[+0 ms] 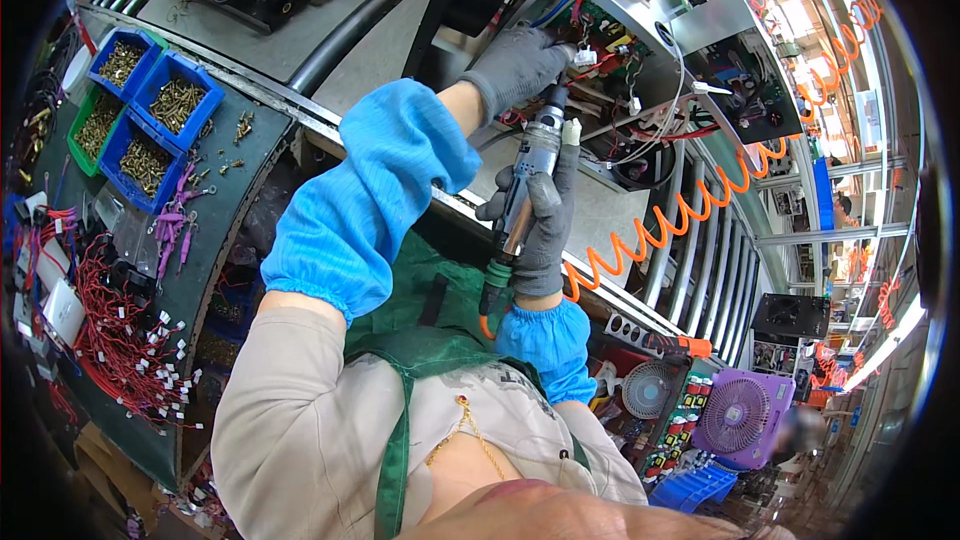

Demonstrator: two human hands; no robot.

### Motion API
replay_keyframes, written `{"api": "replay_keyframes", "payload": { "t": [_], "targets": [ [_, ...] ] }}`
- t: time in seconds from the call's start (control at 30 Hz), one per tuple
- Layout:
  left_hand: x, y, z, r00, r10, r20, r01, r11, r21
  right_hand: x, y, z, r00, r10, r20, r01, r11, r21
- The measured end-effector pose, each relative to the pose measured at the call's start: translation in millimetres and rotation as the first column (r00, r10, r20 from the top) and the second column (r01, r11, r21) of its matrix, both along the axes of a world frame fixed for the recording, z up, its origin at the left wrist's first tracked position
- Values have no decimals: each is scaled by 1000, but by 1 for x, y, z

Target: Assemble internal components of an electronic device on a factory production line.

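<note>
Conveyor (712, 272), right hand (545, 220) closed round screwdriver (537, 152), left hand (517, 68) at chassis (625, 2)

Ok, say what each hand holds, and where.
The right hand grips the pneumatic screwdriver around its metal body; whether the left hand holds anything cannot be told.

Gloved hands: two, left hand (515, 68) and right hand (543, 232)
Driver (535, 152): one
Blue sleeves (370, 190): two
Apron (398, 305): one
Necklace (463, 410): one
Open chassis (610, 0), far: one
Blue bins (201, 124), left bench: three
Green bin (78, 154), left bench: one
Screws (173, 105), left: too many to count, across four bins
Red wires (115, 350), near left: too many to count
Purple leads (175, 220), left: several, overlapping, exact count unclear
Desk fans, near right: two, purple fan (740, 420) and grey fan (648, 387)
Orange hoses (657, 232): one beside right hand, more far right, tangled
</note>
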State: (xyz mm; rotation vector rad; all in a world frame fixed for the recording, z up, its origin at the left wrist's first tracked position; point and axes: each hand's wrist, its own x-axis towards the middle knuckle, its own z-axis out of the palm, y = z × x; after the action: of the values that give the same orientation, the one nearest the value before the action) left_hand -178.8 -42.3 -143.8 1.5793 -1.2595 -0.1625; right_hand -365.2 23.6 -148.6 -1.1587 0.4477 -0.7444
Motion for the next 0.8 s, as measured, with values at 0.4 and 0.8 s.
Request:
{"api": "replay_keyframes", "payload": {
  "t": [0.4,0.8],
  "targets": [
    [9,41,77,538,169,826,-469,874,127,10,4,-3,977,28,213,-61,987,147],
    [11,40,89,545,27,838,-447,855,263,14,4,3,946,1,324,-77,972,221]
  ]
}}
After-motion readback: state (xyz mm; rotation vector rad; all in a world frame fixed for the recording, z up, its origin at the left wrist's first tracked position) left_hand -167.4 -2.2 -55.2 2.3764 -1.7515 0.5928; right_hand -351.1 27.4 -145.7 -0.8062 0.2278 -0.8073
